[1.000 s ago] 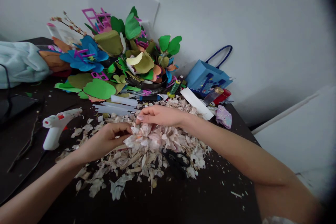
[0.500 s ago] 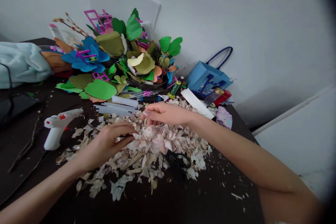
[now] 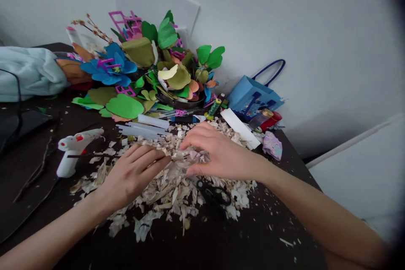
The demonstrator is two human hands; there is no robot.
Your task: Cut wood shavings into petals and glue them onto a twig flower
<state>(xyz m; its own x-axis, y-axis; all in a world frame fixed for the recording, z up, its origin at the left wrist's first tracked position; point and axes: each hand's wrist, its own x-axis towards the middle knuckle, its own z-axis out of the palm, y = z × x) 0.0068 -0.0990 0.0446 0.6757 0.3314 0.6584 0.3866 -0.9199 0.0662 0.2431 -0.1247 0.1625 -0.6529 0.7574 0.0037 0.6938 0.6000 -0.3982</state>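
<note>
A pale pink-and-cream husk flower (image 3: 193, 157) lies on a heap of dry husk scraps (image 3: 164, 194) in the middle of the dark table (image 3: 221, 244). My right hand (image 3: 221, 154) is cupped over the flower from above with its thumb tucked under, hiding most of it. Coming in from the left, my left hand (image 3: 133, 173) has its fingers pressed together against the flower's left side, where they grip it. Black scissors (image 3: 215, 196) lie in the scraps just below my right hand.
A white glue gun (image 3: 71, 152) rests at the left, with clear glue sticks (image 3: 142, 128) behind the scraps. Coloured paper flowers and leaves (image 3: 142, 67) pile up at the back. A blue bag (image 3: 253, 97), a green thread spool (image 3: 214, 107) and a pale blue cloth (image 3: 28, 74) border the table.
My right hand has dropped from above the flower and closed over it. The left hand has stretched its fingers to the right, and the flower has sunk into the scraps.
</note>
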